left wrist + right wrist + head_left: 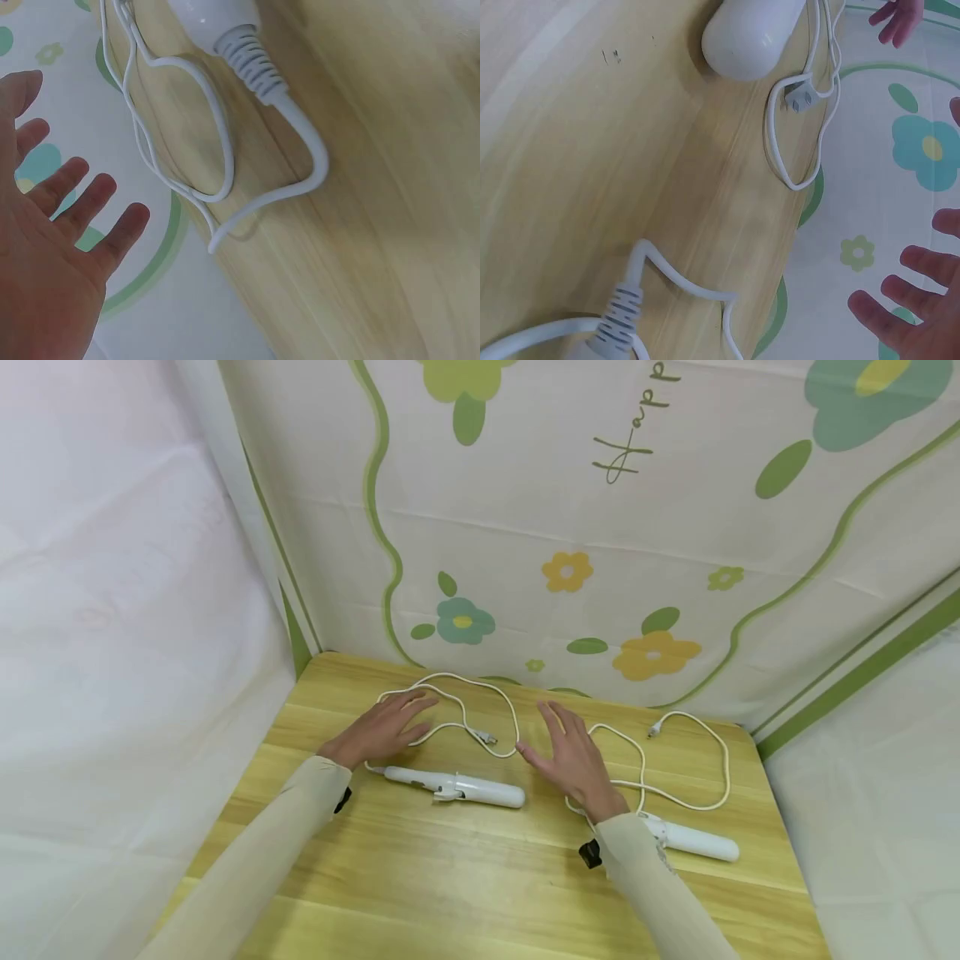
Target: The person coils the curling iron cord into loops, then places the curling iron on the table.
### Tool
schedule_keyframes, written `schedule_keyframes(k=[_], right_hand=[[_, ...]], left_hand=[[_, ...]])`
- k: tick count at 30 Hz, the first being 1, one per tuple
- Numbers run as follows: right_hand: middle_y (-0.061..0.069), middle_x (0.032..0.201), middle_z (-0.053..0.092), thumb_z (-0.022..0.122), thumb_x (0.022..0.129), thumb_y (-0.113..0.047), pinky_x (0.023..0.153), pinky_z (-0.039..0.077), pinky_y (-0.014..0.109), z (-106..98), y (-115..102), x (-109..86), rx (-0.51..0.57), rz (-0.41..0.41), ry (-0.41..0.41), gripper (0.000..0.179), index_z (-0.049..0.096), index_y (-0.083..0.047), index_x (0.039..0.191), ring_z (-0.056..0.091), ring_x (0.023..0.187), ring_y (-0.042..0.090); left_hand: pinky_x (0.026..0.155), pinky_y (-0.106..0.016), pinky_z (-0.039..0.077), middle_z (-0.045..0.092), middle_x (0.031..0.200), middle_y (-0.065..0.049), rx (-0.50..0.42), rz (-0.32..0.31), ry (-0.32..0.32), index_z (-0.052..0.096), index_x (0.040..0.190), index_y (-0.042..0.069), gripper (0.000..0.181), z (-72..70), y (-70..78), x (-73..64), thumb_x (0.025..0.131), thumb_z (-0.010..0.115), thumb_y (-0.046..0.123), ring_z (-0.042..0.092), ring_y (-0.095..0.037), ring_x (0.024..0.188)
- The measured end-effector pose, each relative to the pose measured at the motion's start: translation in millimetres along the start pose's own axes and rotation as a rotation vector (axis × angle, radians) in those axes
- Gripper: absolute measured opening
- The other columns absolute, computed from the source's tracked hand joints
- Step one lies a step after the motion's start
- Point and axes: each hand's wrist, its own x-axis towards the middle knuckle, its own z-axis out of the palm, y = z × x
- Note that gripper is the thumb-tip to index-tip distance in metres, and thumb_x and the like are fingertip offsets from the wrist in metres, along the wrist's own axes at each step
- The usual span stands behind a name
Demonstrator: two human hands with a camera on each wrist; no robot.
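Two white curling irons lie on the wooden table, each with a white cord. My left hand (378,731) hovers over the cord (517,718) of the left curling iron (487,791), fingers spread and nothing held. In the left wrist view, that iron's handle end (214,19) shows with its ribbed cord sleeve (253,64). My right hand (573,760) is held between the two irons, its fingers apart and holding nothing. Its wrist and sleeve partly hide the right curling iron (701,842). The rounded tip (746,41) of the left iron appears in the right wrist view.
The left cord's plug (486,737) lies inside its loop. The right cord's plug (655,729) lies near the table's back edge, with its cord (726,768) looped at the right. A flowered cloth (525,527) hangs behind the table (450,885); pale cloth (135,652) hangs at the sides.
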Motion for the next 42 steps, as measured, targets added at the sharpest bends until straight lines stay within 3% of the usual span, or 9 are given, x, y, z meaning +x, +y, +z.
schedule_keyframes(k=[9, 20, 25, 30, 42], right_hand=[[0.014, 0.172, 0.041, 0.066, 0.102, -0.065, 0.118, 0.046, 0.065, 9, -6, -11.1, 0.034, -0.038, 0.011, 0.092, 0.033, -0.017, 0.172, 0.044, 0.155, 0.040], [0.012, 0.169, 0.047, 0.064, 0.101, -0.072, 0.110, 0.053, 0.064, 19, -20, -24.6, 0.036, -0.066, -0.017, 0.094, 0.032, -0.021, 0.173, 0.051, 0.150, 0.040], [0.010, 0.167, 0.049, 0.065, 0.099, -0.074, 0.111, 0.053, 0.064, 23, -25, -29.7, 0.038, -0.069, -0.035, 0.095, 0.031, -0.026, 0.173, 0.052, 0.149, 0.039], [0.010, 0.164, 0.053, 0.065, 0.097, -0.078, 0.110, 0.053, 0.065, 27, -29, -34.6, 0.037, -0.063, -0.064, 0.097, 0.032, -0.028, 0.173, 0.055, 0.147, 0.039], [0.012, 0.152, 0.065, 0.074, 0.093, -0.073, 0.110, 0.054, 0.060, 40, -37, -38.5, 0.033, -0.102, -0.126, 0.099, 0.041, -0.021, 0.170, 0.062, 0.138, 0.037]], left_hand=[[0.124, -0.063, 0.040, 0.052, 0.164, -0.015, -0.031, -0.024, -0.044, 0.050, 0.164, 0.017, 0.052, -3.0, -3.4, -16.2, 0.116, 0.055, 0.037, 0.048, -0.039, 0.153], [0.120, -0.060, 0.045, 0.067, 0.148, -0.014, 0.009, 0.047, -0.010, 0.068, 0.145, 0.006, 0.035, -0.7, -14.3, -34.1, 0.113, 0.061, 0.020, 0.060, -0.038, 0.140], [0.117, -0.059, 0.048, 0.069, 0.144, -0.014, 0.022, 0.038, -0.022, 0.071, 0.140, 0.005, 0.031, -2.1, -17.0, -43.4, 0.113, 0.061, 0.016, 0.061, -0.037, 0.137], [0.112, -0.058, 0.052, 0.072, 0.139, -0.013, 0.063, 0.067, -0.014, 0.073, 0.135, 0.005, 0.027, -3.4, -19.9, -50.5, 0.111, 0.063, 0.010, 0.065, -0.037, 0.130], [0.111, -0.057, 0.052, 0.073, 0.136, -0.012, 0.095, 0.065, -0.018, 0.076, 0.132, 0.006, 0.026, -2.9, -27.0, -61.5, 0.107, 0.067, 0.006, 0.066, -0.036, 0.129]])
